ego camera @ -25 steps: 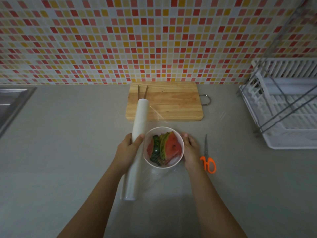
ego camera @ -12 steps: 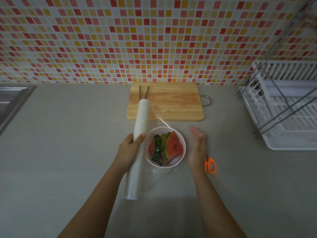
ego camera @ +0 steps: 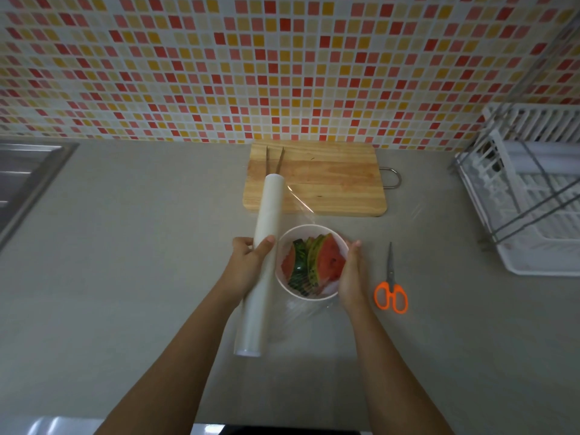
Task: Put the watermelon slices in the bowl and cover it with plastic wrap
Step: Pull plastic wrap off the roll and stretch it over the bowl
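Observation:
A white bowl stands on the grey counter and holds several watermelon slices, red flesh and green rind. A white roll of plastic wrap lies lengthwise just left of the bowl. My left hand is closed around the roll's middle. Clear film runs from the roll over the bowl and out to the right. My right hand lies flat against the bowl's right side with its fingers straight, pressing the film there.
A wooden cutting board with tongs lies behind the bowl. Orange-handled scissors lie right of my right hand. A white dish rack stands at the far right, a steel sink at the far left.
My right hand left the bowl's side, swung a little to the right near the scissors, then came back against the bowl. My left hand kept its hold on the roll.

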Demonstrator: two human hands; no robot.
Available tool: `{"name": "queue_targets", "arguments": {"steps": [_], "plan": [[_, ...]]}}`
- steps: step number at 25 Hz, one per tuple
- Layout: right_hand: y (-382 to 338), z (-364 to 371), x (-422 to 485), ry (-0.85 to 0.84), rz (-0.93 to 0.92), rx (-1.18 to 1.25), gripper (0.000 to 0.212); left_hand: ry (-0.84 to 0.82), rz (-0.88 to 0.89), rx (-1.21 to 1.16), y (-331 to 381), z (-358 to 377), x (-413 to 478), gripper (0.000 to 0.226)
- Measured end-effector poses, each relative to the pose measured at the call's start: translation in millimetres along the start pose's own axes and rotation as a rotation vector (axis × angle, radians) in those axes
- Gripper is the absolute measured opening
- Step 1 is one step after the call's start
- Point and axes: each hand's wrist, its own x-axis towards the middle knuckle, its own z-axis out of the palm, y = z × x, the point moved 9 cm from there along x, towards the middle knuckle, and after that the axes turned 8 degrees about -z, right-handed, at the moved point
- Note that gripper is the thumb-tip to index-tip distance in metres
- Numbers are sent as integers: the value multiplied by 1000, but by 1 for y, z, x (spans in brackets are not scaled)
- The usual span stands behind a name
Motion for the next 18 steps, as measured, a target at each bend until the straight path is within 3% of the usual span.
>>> {"name": "queue_targets", "arguments": {"steps": [4, 7, 10, 15, 18], "plan": [[-3, -7, 0, 44, 3, -102, 45, -31, -18, 131, -6, -6, -2, 43], [-4, -8, 2, 46, 27, -102, 35, -22, -5, 84, -20, -5, -7, 52], [-4, -9, 1, 80, 41, -121, 36, -65, -65, -30, -31, -1, -9, 52], [-17, -22, 7, 180, 1, -118, 31, -85, -90, 49, -32, 8, -1, 50], [-29, -34, 23, 198, -42, -180, 37, -150, -69, -41, -24, 29, -1, 56]]}}
